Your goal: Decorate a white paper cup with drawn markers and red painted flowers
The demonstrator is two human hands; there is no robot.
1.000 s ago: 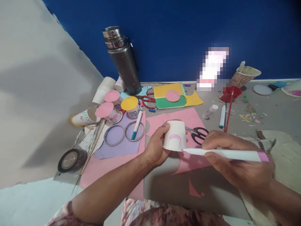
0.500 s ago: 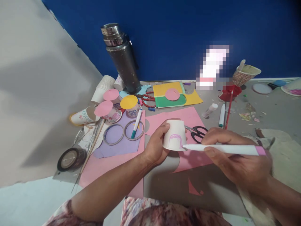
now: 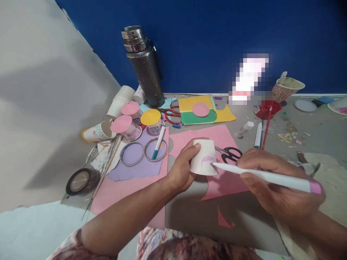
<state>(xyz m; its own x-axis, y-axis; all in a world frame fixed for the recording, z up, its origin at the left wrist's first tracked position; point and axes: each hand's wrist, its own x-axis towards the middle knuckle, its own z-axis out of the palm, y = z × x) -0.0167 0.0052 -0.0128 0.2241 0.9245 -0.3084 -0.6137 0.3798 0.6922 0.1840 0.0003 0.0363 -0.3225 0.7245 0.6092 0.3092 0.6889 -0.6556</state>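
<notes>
My left hand [image 3: 184, 162] is wrapped round a white paper cup [image 3: 200, 155], held upside down with its rim at the bottom. On the cup's side is an arch drawn in pink-purple ink. In my right hand [image 3: 279, 184] is a white felt-tip marker [image 3: 273, 177] with a pink end, its tip at the right part of the arch. Behind the cup, black-handled scissors [image 3: 230, 154] lie partly hidden. Pink paper [image 3: 217, 137] is spread beneath the cup and scissors.
To the left are paper cups topped with pink and yellow discs [image 3: 150, 117], two tape rings [image 3: 131, 154] on purple paper, and a roll of tape [image 3: 81, 181]. A steel flask [image 3: 145, 68] stands at the back. Red-handled scissors [image 3: 173, 115] and a red paint pot [image 3: 267, 110] lie farther off.
The cup has turned slightly in my left hand, so the drawn arch sits farther right. The marker tip has moved up along the arch, and its back end has dropped to the right.
</notes>
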